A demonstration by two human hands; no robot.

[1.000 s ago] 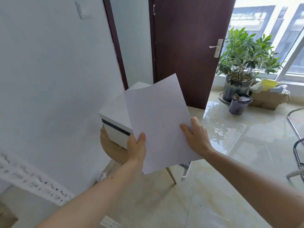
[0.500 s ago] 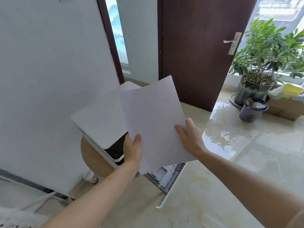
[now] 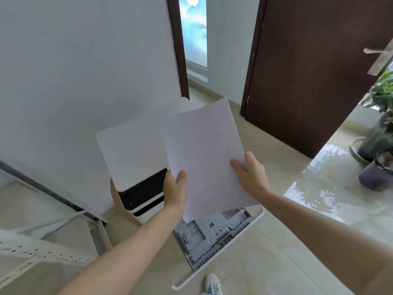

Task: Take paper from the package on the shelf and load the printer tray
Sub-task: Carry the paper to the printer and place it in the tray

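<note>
Head view: the left hand (image 3: 174, 191) and right hand (image 3: 251, 175) are each gripping the paper (image 3: 204, 154), grips clamped on its edges, above the printer's (image 3: 136, 150) pulled-out tray (image 3: 214, 237).

- A room in a home or small office, judging by a white printer (image 3: 136, 150) set on a small round wooden stool (image 3: 122, 206) rather than a desk.
- Just left of the printer rises a plain white wall (image 3: 74, 71).
- Behind the printer, a dark wooden door (image 3: 308, 71) with a metal lever handle (image 3: 378, 58) stands open.
- Right of the printer, glossy cream floor tiles (image 3: 265, 252) mirror daylight.
- Far right of the printer, a potted plant (image 3: 380, 116) stands on the floor.
- Left and below the printer sits a white perforated metal shelf (image 3: 42, 256).
</note>
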